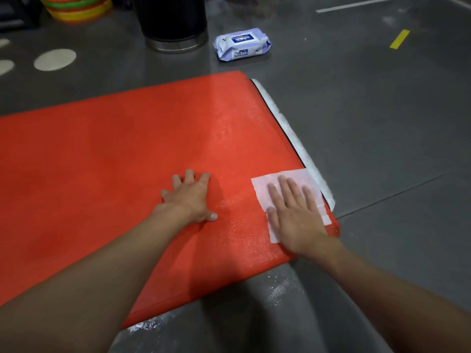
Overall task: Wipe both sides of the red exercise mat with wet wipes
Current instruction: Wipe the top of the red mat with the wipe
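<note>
The red exercise mat (122, 159) lies flat on the grey floor and fills the middle and left of the view. My right hand (293, 215) presses flat, fingers straight, on a white wet wipe (260, 186) spread at the mat's near right corner. My left hand (190, 197) rests on the mat to the left of the wipe, fingers spread, holding nothing. A wet sheen shows on the mat between and beyond the hands. A pale purple pack of wet wipes (242, 44) lies on the floor beyond the mat's far right corner.
A white strip (293, 133) sticks out from under the mat's right edge. A black bin with a metal base (173, 24) stands beyond the mat. Coloured stacked rings (76, 7) sit at the top left. White dots (54, 59) and line markings are on the floor.
</note>
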The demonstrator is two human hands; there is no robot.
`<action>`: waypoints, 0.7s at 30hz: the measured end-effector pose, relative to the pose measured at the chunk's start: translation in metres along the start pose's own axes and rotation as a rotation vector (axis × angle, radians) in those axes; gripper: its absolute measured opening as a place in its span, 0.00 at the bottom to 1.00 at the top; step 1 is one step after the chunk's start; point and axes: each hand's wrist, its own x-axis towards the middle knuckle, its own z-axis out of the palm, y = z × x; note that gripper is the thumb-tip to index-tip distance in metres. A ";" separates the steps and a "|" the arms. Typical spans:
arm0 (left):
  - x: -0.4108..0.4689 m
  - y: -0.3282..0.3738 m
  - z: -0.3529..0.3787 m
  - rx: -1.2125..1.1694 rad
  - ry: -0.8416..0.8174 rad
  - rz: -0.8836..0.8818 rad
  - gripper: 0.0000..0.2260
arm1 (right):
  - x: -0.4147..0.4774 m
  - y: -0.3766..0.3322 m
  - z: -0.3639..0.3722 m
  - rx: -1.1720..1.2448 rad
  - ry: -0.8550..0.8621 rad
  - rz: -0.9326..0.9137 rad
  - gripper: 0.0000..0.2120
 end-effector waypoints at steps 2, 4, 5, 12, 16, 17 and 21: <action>0.001 0.002 0.002 -0.009 0.010 -0.012 0.49 | -0.011 -0.029 0.007 0.015 0.004 -0.067 0.33; 0.002 0.003 0.004 -0.046 -0.009 -0.023 0.50 | -0.021 -0.037 0.010 -0.019 -0.042 -0.324 0.30; 0.003 0.002 0.003 -0.057 -0.022 -0.029 0.50 | -0.014 -0.026 0.007 -0.061 -0.060 -0.426 0.29; 0.006 0.003 -0.005 -0.001 -0.046 -0.024 0.50 | 0.024 -0.027 0.000 0.016 -0.029 -0.052 0.35; 0.013 -0.001 -0.019 -0.105 -0.051 -0.043 0.43 | 0.027 -0.018 -0.001 -0.034 -0.050 -0.409 0.30; 0.015 -0.003 -0.020 -0.113 -0.034 -0.050 0.42 | 0.039 -0.008 -0.005 -0.026 -0.043 -0.384 0.30; 0.022 -0.002 -0.017 -0.016 0.025 -0.061 0.50 | 0.058 -0.032 -0.003 0.038 0.002 0.014 0.31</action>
